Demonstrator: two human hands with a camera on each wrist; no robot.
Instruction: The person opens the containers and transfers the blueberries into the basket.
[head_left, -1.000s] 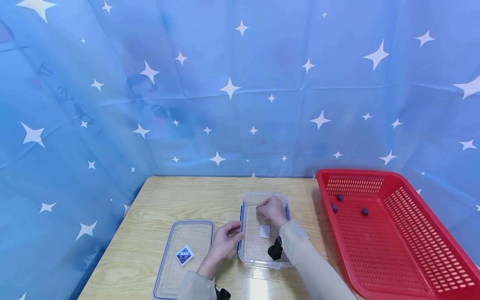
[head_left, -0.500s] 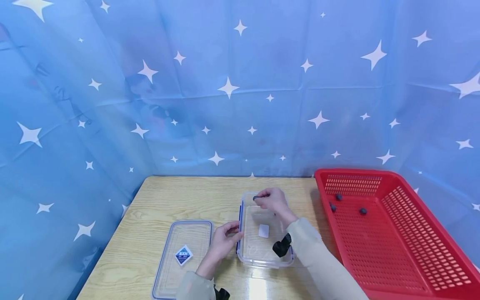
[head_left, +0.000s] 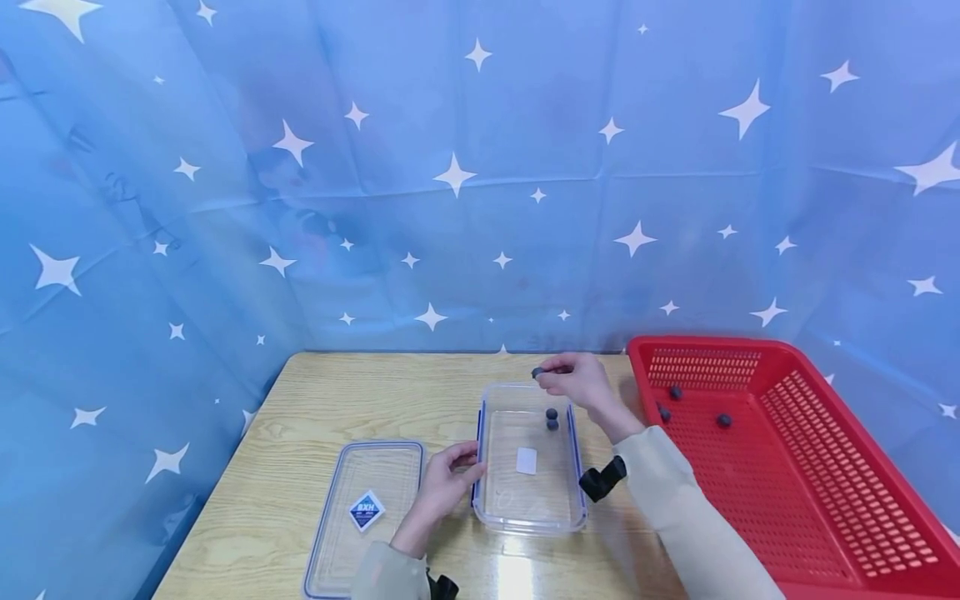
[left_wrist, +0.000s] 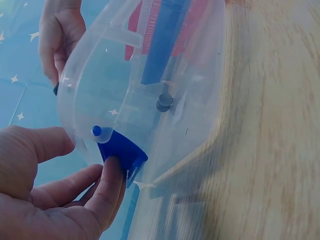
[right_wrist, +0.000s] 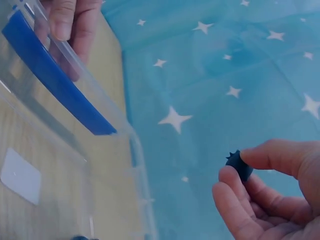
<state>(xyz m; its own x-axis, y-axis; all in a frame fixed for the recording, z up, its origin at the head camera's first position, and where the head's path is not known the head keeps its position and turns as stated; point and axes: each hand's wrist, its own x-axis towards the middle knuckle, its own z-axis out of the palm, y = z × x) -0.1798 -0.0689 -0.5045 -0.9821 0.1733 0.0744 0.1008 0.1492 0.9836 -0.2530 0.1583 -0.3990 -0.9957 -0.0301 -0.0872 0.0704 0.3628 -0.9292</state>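
Observation:
A clear plastic food container (head_left: 528, 527) with blue side latches stands lidless on the wooden table. My left hand (head_left: 447, 479) holds its left side; in the left wrist view the thumb is at the rim and fingers (left_wrist: 111, 182) touch the blue latch (left_wrist: 125, 152). Over the container's far right corner, my right hand (head_left: 581, 383) pinches a dark blueberry (head_left: 537, 372) between thumb and fingers. The berry's small crown shows on the blueberry (right_wrist: 239, 166) in the right wrist view. Two more blueberries (head_left: 552, 419) lie together on the container floor, toward its far right.
The blue-edged clear lid (head_left: 401, 477) lies left of the container, with a blue and white label (head_left: 367, 511). At right stands a large red basket (head_left: 795, 500) with several blueberries inside, one being this blueberry (head_left: 723, 421). A starry blue curtain (head_left: 465, 225) hangs behind the table.
My right hand has risen out of the container and moved right, pinching a blueberry. Two blueberries it had covered now show on the container floor. The left hand has stayed on the container's side.

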